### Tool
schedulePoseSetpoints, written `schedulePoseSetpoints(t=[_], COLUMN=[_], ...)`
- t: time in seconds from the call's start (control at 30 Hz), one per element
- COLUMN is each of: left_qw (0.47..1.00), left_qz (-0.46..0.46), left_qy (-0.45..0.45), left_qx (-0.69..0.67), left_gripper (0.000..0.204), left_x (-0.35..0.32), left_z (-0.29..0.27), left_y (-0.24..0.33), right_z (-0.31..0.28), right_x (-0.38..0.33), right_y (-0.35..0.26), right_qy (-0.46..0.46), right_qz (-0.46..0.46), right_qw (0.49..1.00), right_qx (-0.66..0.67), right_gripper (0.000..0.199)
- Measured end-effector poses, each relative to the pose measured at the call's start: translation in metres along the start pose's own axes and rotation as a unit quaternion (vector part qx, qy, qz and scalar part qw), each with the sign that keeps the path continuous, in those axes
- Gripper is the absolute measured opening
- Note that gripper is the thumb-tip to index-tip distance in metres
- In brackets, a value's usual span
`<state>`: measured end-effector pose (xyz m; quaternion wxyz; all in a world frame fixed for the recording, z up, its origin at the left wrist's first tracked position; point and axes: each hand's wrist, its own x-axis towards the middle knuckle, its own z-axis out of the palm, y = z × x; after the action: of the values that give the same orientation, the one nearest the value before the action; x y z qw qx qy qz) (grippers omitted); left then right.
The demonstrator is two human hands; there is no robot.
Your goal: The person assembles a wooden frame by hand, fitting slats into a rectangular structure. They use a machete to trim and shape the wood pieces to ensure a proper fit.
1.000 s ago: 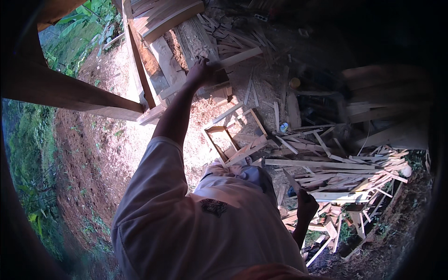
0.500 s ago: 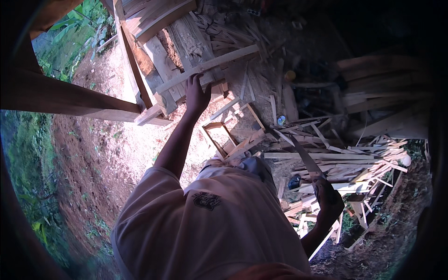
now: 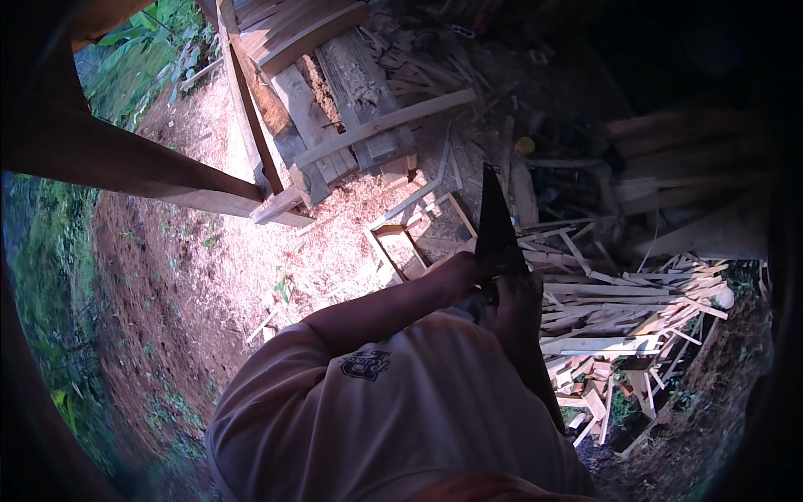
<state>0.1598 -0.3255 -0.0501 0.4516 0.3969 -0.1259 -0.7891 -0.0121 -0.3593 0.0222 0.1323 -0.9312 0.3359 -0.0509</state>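
Observation:
A handsaw (image 3: 499, 222) stands with its dark blade pointing away from me, in front of my body. My right hand (image 3: 517, 301) is closed round its handle. Drawn in across my chest, my left hand (image 3: 460, 274) is closed at the base of the blade, beside the handle; its fingertips are partly hidden in shadow. Beyond the hands, a long wooden batten (image 3: 385, 127) lies across a rough plank bench (image 3: 355, 79). A rectangular wooden frame (image 3: 393, 234) sits on the ground just ahead of the hands.
A large heap of offcuts and thin strips (image 3: 636, 293) lies to the right. A thick wooden post with a brace (image 3: 184, 188) stands at the left. Sawdust (image 3: 268, 251) covers the ground before the bench. Stacked boards (image 3: 686, 159) lie in shadow at far right.
My left hand has come off the batten and back to the saw. My right hand has moved inward and forward with the saw, whose blade has swung more upright in view.

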Motion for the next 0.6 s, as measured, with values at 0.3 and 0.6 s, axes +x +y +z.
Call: schedulePoseSetpoints(t=[0.3,0.6], left_qw=[0.993,0.997], left_qz=[0.067,0.027], left_qy=[0.087,-0.055], left_qx=[-0.033,-0.05], left_gripper=[0.039,0.05], left_x=[0.028,0.033], left_z=[-0.026,-0.035], left_y=[-0.034,-0.013], right_z=[0.038,0.03], right_x=[-0.047,0.017], right_y=[0.02,0.015], right_qy=[0.15,0.194], right_qz=[0.39,0.3], right_qw=[0.778,0.391], right_qx=[0.47,0.848], right_gripper=[0.052,0.018])
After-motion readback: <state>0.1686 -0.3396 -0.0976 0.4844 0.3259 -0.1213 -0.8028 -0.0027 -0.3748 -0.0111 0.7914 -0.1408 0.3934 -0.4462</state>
